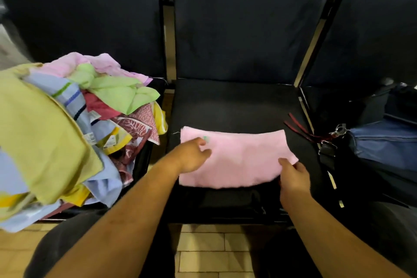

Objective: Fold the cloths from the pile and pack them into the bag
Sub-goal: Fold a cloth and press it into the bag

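A pink cloth [241, 158] lies folded into a wide rectangle on the middle seat [237, 106]. My left hand [191, 157] rests on its left part, fingers loosely bent over the fabric. My right hand [292, 176] pinches the cloth's lower right corner between thumb and fingers. The pile of cloths [67, 124] in yellow, light blue, green, pink and red patterns covers the seat to the left. A dark bag [381, 142] with a blue panel sits on the seat at the right.
Dark padded chair backs [248, 25] rise behind the seats. A red strap [300, 127] and metal clips lie near the bag. Below the seat edge is a tiled floor [209, 253]. My knees show at the bottom.
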`<state>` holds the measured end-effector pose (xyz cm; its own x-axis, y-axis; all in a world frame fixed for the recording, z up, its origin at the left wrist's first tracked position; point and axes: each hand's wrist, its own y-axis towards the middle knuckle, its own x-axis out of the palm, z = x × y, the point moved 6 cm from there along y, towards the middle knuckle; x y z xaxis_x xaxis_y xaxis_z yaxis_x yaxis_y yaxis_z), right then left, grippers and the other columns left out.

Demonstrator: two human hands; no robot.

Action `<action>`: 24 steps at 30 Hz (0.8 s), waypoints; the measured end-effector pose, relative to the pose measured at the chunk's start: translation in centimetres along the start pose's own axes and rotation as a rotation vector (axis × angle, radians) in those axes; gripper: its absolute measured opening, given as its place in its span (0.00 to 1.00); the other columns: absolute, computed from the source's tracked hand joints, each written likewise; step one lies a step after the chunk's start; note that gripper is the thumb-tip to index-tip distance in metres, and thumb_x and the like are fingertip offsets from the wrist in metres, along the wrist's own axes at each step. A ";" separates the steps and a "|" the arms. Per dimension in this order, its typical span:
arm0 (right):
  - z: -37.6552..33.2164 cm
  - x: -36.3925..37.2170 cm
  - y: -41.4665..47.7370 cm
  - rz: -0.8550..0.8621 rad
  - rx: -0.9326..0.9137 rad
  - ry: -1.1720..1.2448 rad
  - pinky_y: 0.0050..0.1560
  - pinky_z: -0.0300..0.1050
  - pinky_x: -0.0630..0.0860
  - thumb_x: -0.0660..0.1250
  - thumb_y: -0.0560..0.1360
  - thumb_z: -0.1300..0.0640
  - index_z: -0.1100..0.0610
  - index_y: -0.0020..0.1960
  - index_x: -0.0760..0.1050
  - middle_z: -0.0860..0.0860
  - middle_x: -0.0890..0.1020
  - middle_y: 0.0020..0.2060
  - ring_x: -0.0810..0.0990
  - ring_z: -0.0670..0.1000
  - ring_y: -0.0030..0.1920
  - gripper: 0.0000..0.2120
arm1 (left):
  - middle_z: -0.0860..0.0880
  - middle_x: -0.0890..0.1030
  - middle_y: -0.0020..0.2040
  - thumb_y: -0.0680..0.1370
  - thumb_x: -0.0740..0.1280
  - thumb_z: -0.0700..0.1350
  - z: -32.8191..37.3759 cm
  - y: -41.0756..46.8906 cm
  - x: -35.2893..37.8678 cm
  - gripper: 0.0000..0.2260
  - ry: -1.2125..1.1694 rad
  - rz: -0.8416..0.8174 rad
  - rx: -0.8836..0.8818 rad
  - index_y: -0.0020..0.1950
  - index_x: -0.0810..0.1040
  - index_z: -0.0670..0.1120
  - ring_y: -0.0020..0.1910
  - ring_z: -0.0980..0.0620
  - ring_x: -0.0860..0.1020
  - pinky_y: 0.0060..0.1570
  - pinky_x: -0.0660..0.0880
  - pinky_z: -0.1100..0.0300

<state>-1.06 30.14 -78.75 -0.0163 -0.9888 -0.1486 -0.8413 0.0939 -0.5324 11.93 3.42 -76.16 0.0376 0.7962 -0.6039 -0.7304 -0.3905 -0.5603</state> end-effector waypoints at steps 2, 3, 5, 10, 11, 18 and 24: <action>-0.6 1.3 -1.4 -0.036 -0.047 0.007 0.53 0.51 0.78 0.66 0.80 0.57 0.52 0.60 0.75 0.52 0.82 0.54 0.82 0.55 0.53 0.08 | 0.48 0.78 0.69 0.82 0.65 0.55 -2.5 0.4 -2.0 0.23 -0.123 0.042 -0.031 0.76 0.70 0.51 0.63 0.49 0.79 0.64 0.74 0.56; -0.9 2.1 -2.1 -0.055 -0.077 -0.013 0.50 0.49 0.78 0.65 0.81 0.57 0.52 0.59 0.75 0.51 0.82 0.53 0.81 0.53 0.52 0.08 | 0.48 0.79 0.66 0.82 0.66 0.53 -3.5 0.7 -2.3 0.22 -0.257 0.049 -0.046 0.75 0.71 0.50 0.58 0.50 0.81 0.61 0.76 0.55; -1.7 3.6 -3.5 -0.099 -0.154 -0.059 0.46 0.48 0.77 0.63 0.81 0.55 0.52 0.59 0.75 0.49 0.81 0.51 0.81 0.51 0.51 0.07 | 0.48 0.81 0.59 0.82 0.66 0.48 -4.4 1.0 -1.9 0.19 -0.498 0.063 -0.081 0.73 0.72 0.49 0.51 0.52 0.84 0.50 0.79 0.56; -2.8 8.0 -7.4 -0.250 -0.410 -0.256 0.44 0.42 0.78 0.61 0.83 0.56 0.47 0.57 0.73 0.45 0.80 0.45 0.80 0.47 0.46 0.06 | 0.45 0.83 0.57 0.83 0.63 0.45 -4.3 1.4 -1.8 0.12 -0.643 0.101 -0.140 0.66 0.74 0.49 0.48 0.49 0.85 0.44 0.79 0.56; -2.5 9.2 -8.1 -0.318 -0.442 -0.319 0.42 0.37 0.77 0.61 0.83 0.57 0.46 0.59 0.72 0.44 0.80 0.45 0.79 0.44 0.45 0.08 | 0.43 0.83 0.57 0.83 0.62 0.46 -4.2 1.4 -1.9 0.10 -0.694 0.105 -0.154 0.64 0.76 0.48 0.46 0.49 0.85 0.43 0.79 0.55; 3.5 15.8 -12.0 -0.865 -0.747 -0.965 0.76 0.48 0.65 0.59 0.85 0.48 0.44 0.80 0.54 0.42 0.67 0.74 0.68 0.46 0.71 0.27 | 0.47 0.84 0.52 0.83 0.57 0.62 -3.6 1.2 -3.3 0.22 -0.556 0.141 -0.129 0.55 0.81 0.47 0.50 0.48 0.83 0.57 0.80 0.49; 5.3 16.0 -10.9 -0.868 -0.904 -1.035 0.80 0.57 0.55 0.61 0.83 0.54 0.52 0.78 0.65 0.49 0.62 0.80 0.56 0.51 0.80 0.24 | 0.48 0.82 0.63 0.80 0.71 0.52 -3.0 0.7 -3.5 0.19 -0.309 0.267 -0.073 0.68 0.74 0.47 0.60 0.47 0.81 0.60 0.77 0.54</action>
<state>10.69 13.91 -79.75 0.6426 -0.1729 -0.7464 -0.4346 -0.8846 -0.1693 13.36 -1.03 -76.13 -0.3611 0.7596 -0.5410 -0.6362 -0.6248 -0.4527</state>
